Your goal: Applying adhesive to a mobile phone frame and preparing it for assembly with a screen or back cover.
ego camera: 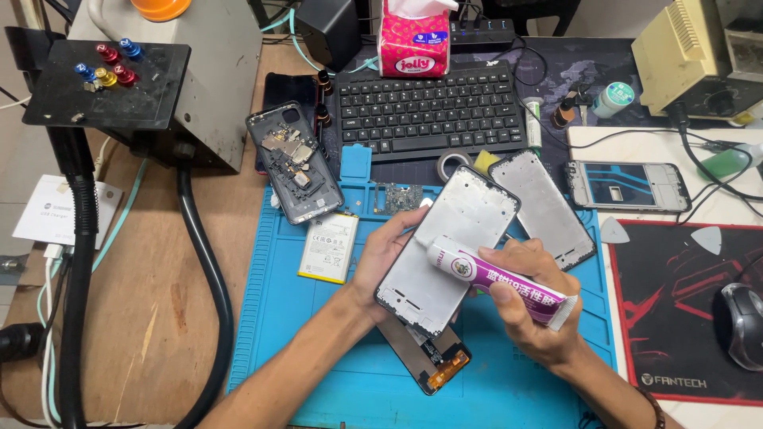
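My left hand holds a grey phone frame tilted above the blue work mat. My right hand grips a white and purple glue tube, its nozzle end touching the frame's lower middle. Under the frame lies a phone screen part with an orange flex cable. A second grey phone frame lies on the mat just right of the held one.
An opened phone back, a battery and a small circuit board lie at the mat's top left. A black keyboard, tissue pack, another phone frame, mouse and black hoses surround it.
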